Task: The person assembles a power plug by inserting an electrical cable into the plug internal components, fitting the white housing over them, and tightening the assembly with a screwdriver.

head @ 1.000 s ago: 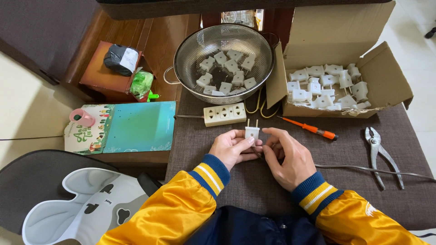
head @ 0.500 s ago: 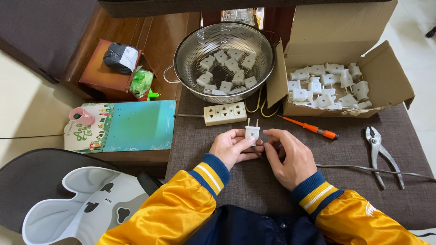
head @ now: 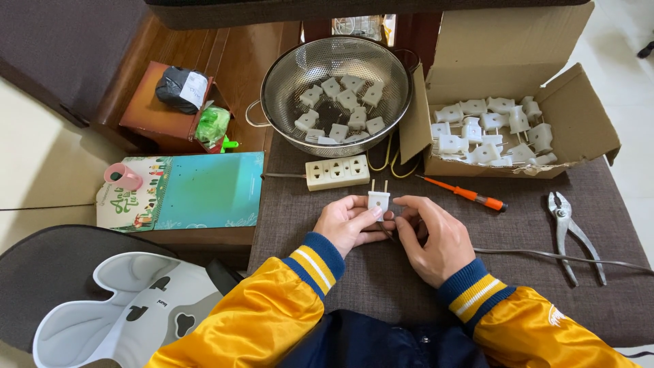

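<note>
Over brown cloth (head: 409, 286) — left hand (head: 347, 223), right hand (head: 429, 238) both pinch white plug (head: 378, 201); fingers curled.

Colander (head: 286, 68), pliers (head: 569, 228), orange screwdriver (head: 463, 193)

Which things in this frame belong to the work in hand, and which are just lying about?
In use: white plug, held by left hand and right hand; grey cable; boxed plugs; colander; screwdriver; pliers.
Lying about: book, pink tape roll, green bag.
</note>
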